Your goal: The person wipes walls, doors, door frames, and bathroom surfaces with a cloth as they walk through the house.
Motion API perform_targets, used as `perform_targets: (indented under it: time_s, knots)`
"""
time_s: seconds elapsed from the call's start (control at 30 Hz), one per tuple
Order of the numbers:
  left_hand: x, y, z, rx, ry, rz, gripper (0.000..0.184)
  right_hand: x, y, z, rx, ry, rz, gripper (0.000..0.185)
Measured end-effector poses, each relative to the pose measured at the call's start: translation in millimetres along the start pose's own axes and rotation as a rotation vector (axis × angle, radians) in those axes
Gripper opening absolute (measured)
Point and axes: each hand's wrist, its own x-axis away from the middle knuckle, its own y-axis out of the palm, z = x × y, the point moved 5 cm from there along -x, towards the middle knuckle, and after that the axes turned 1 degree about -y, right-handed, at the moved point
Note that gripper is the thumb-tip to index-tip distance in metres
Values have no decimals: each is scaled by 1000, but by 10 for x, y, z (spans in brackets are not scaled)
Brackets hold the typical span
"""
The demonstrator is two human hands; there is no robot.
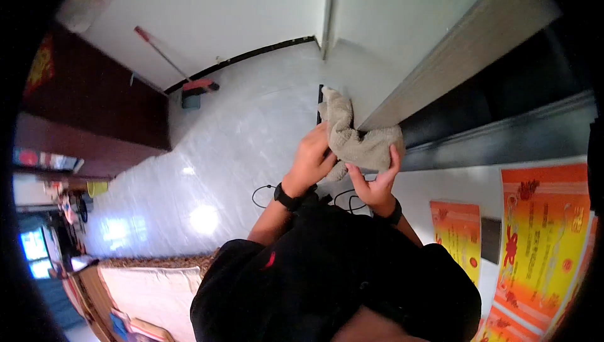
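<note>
A fluffy beige cloth is bunched around the lower end of a pale wood-look panel edge. My left hand has its fingers curled at the cloth's left side, with some fingertips hidden. At the lower right of the same cloth, my right hand grips it, thumb in front and a finger up along its edge. Each wrist wears a black band. Folds of fabric hide the panel's bottom end and whatever lies behind it.
A broom and dustpan stand by the far wall. Dark red furniture is on the left, a padded bed or seat at lower left. Orange-yellow certificates hang at right. Black cables lie near my arms on the shiny floor.
</note>
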Motion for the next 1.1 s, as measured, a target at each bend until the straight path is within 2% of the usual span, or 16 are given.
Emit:
perform_targets:
  time_s: [0.1,0.23,0.27,0.33,0.4,0.47,0.5,0.53,0.6,0.63,0.7,0.77,0.93,0.97,1.03,1.1]
  knots:
    - [-19,197,-11,141,-178,2,27,-53,-161,-3,-16,138,117,81]
    - [-12,283,-50,197,-223,70,21,-7,-371,-76,140,258,216,69]
    - [2,313,-113,216,-211,42,21,-14,-400,-57,182,316,212,63]
    - [-19,241,-254,186,-43,176,21,-15,-477,1,299,200,277,55]
    - [-226,82,-475,375,-97,46,21,-211,-250,-166,635,51,-109,55]
    - [-443,103,-814,361,-123,-7,20,-297,-34,53,721,178,-97,53]
    - [-621,145,-853,176,59,-133,24,-366,55,193,758,285,-95,49]
    - [-771,235,-937,197,69,-166,24,-411,115,344,789,390,-91,46]
    - [-975,518,-873,-152,550,-395,32,-438,232,660,953,367,-60,42]
    - [-1060,626,-900,-131,577,-416,32,-437,278,788,1097,318,-60,38]
    - [-1158,943,-987,61,498,-613,37,-400,263,985,1208,325,-7,35]
    - [-1239,1141,-1009,88,550,-664,38,-373,192,1102,1325,339,37,31]
    - [-1353,1528,-947,-2,602,-728,36,-370,-55,1138,1115,407,153,29]
    - [-1400,1594,-943,-21,529,-765,35,-355,-113,1153,1135,432,173,29]
    - [-1481,1729,-984,-81,476,-788,30,-328,-168,1077,1080,239,237,27]
    - [-1525,1740,-905,-88,539,-817,28,-215,-210,1008,1109,234,277,28]
